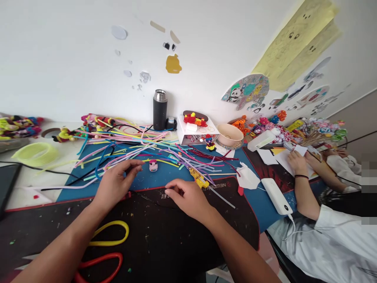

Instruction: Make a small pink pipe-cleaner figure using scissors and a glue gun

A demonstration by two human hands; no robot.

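Observation:
Over the black desk mat (165, 243), my left hand (116, 182) is raised with its fingers curled and thumb and fingertips brought close together. My right hand (190, 198) faces it across a gap, also curled in a pinch. Whatever may lie between the fingertips is too small to make out. Just beyond them stands a small pink toy figure (153, 166). A yellow fuzzy piece (198, 178) lies past my right hand. Near my left forearm are scissors with a yellow handle loop (127, 232) and a red one (120, 262); the arm partly covers them.
Many coloured pipe cleaners (141, 148) spread over the blue mat. Behind stand a black thermos (160, 112), a white box (184, 137) and a bowl (229, 133). A white power bank (275, 196) lies right, beside a co-worker's hand (297, 162) over papers.

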